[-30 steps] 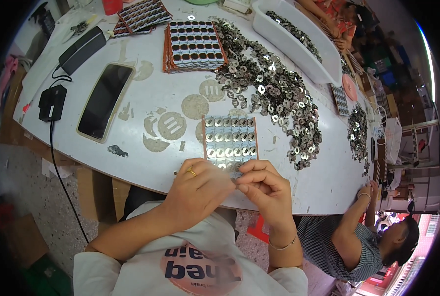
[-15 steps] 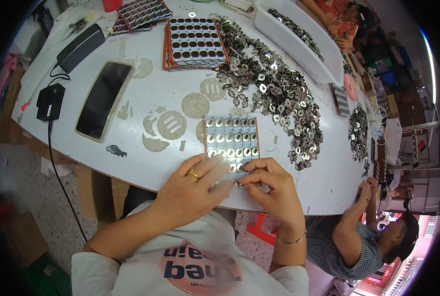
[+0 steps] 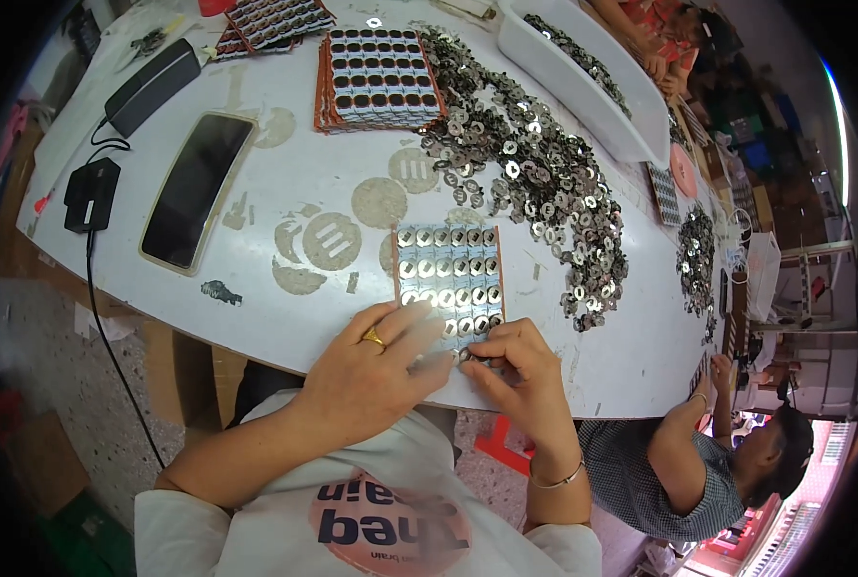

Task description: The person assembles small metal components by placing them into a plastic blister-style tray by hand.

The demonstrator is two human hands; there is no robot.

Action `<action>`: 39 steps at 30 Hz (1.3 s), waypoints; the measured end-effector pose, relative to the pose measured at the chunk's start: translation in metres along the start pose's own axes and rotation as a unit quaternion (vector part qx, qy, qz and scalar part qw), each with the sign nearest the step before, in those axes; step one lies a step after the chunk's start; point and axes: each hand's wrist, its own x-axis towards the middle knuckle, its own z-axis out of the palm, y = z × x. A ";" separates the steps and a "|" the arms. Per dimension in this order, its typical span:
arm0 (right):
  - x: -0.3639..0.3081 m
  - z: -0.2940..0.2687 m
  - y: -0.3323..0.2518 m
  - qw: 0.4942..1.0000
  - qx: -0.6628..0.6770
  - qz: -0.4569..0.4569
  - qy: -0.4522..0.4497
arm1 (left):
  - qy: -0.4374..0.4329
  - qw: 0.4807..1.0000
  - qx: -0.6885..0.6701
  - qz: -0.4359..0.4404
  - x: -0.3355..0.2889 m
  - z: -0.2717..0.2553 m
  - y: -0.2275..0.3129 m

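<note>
A sheet of small boards (image 3: 448, 252) with a brown edge lies on the table in front of me, rows of shiny ring-like metal pieces set on it. My left hand (image 3: 371, 363), with a gold ring, reaches over its lower left part; the fingertips are smeared by motion. At the sheet's lower right, my right hand (image 3: 523, 367) has its fingers closed, thumb and forefinger pinching a small metal piece (image 3: 465, 355) at the bottom row. The fingertips partly hide that piece. Beyond the sheet spreads a heap of loose metal pieces (image 3: 544, 163).
A stack of similar sheets (image 3: 381, 82) stands behind. To the left lie a phone (image 3: 198, 188), a black case (image 3: 152, 87) and a black adapter (image 3: 92, 195) with a cable. A white bin (image 3: 641, 135) of metal pieces sits back right. A co-worker (image 3: 679, 471) works at the right.
My right fingers have shifted slightly at the bottom row, closing on a small piece there. My left hand stays over the sheet. The whole view has moved a little.
</note>
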 end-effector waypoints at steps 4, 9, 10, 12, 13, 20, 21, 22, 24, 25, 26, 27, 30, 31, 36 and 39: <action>0.005 -0.004 -0.006 0.999 -0.033 -0.032 -0.027 | 0.000 1.000 -0.004 -0.001 0.001 -0.001 -0.001; 0.019 -0.047 0.023 0.974 -0.161 0.040 0.154 | 0.008 1.000 -0.004 -0.018 0.002 0.000 0.004; 0.023 -0.053 0.030 0.974 -0.159 0.039 0.156 | -0.005 1.000 0.000 -0.022 0.002 0.001 0.004; 0.035 -0.063 0.041 0.902 -0.370 0.006 0.222 | -0.007 1.000 0.000 -0.024 0.001 0.001 0.004; 0.041 -0.059 0.047 0.903 -0.375 0.005 0.211 | -0.009 1.000 -0.001 -0.027 0.002 0.001 0.003; 0.038 -0.062 0.036 0.925 -0.317 -0.070 0.200 | -0.026 0.999 0.004 -0.021 -0.001 0.002 0.003; 0.036 -0.060 0.036 0.940 -0.274 -0.052 0.195 | -0.028 0.999 0.006 -0.021 -0.002 0.002 0.003; 0.036 -0.058 0.033 0.940 -0.274 -0.051 0.197 | -0.030 0.999 0.008 -0.019 -0.001 0.002 0.003; 0.038 -0.048 0.022 0.972 -0.172 -0.056 0.151 | -0.031 0.999 0.007 -0.017 0.000 0.000 0.003; 0.041 -0.043 0.021 0.966 -0.190 -0.095 0.145 | -0.031 0.999 0.007 -0.018 0.001 0.000 0.003; 0.045 -0.038 0.019 0.966 -0.189 -0.094 0.147 | -0.032 0.999 0.007 -0.017 0.001 0.000 0.004; 0.049 -0.034 0.016 0.959 -0.212 -0.110 0.152 | -0.025 1.000 0.004 -0.017 0.001 0.000 0.004; 0.064 -0.031 0.020 0.955 -0.227 -0.120 0.151 | -0.020 1.000 0.004 -0.011 -0.002 0.001 0.002; 0.067 -0.028 0.022 0.962 -0.210 -0.080 0.155 | -0.020 1.000 0.004 -0.004 -0.002 0.001 0.001; 0.077 -0.024 0.030 0.974 -0.187 -0.063 0.114 | -0.020 1.000 0.002 -0.001 -0.001 0.000 0.001; 0.073 -0.025 0.016 0.995 -0.065 -0.001 0.078 | -0.020 1.000 0.002 -0.004 -0.004 0.000 0.000</action>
